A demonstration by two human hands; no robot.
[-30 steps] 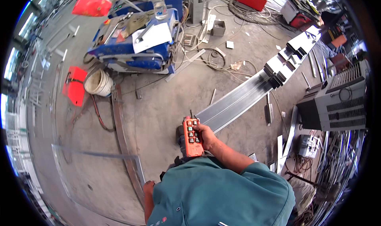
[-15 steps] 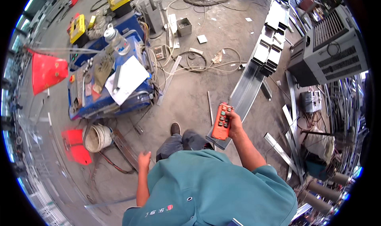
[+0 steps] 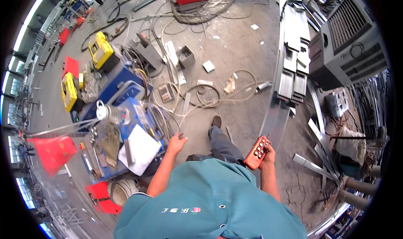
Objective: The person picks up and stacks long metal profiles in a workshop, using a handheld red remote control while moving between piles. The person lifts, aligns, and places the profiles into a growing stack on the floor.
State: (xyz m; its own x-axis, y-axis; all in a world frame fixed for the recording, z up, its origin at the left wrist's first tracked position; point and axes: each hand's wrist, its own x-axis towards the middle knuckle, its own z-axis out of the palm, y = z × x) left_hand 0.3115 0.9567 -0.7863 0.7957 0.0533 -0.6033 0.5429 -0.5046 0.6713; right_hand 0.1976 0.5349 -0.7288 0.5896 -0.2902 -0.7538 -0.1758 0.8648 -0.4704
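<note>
My right hand [image 3: 268, 156] holds an orange remote control [image 3: 257, 152] with rows of dark buttons, low at my right side. My left hand [image 3: 176, 143] hangs at my left with loosely curled fingers and nothing in it, close to the corner of a blue machine [image 3: 121, 125] that carries a white sheet [image 3: 140, 149], gloves and a clear plastic bottle [image 3: 110, 112]. My teal shirt fills the lower middle. One dark trouser leg and a shoe [image 3: 216, 121] step forward on the concrete floor.
Long grey metal profiles [image 3: 289, 67] lie stacked ahead on the right beside a grey louvred cabinet [image 3: 350, 42]. Cables, small metal boxes and scraps litter the floor ahead. Yellow cases [image 3: 100, 50], a white bucket [image 3: 121, 192] and red pieces sit at left.
The view has swung: the blue machine now lies closer at my left. My right hand with the remote has dropped lower to my side, and my left hand has come forward.
</note>
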